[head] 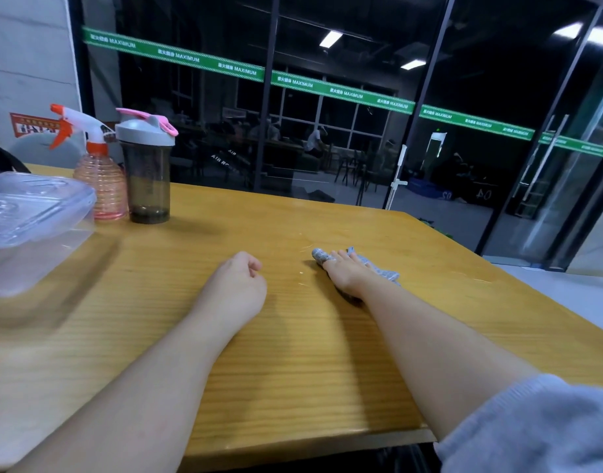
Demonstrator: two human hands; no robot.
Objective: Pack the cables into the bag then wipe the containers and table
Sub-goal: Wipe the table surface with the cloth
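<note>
The right hand lies flat on a grey cloth near the far right edge of the table, fingers spread and pressing it down, one fingertip wrapped in the fabric. The left hand rests beside it in a loose fist, holding nothing. The cloth appears soft, light and limp; it will likely bunch unless pressed under a flat palm. The clear plastic container stands at the left edge; it looks light, rigid and smooth, best steadied by its rim while wiped.
</note>
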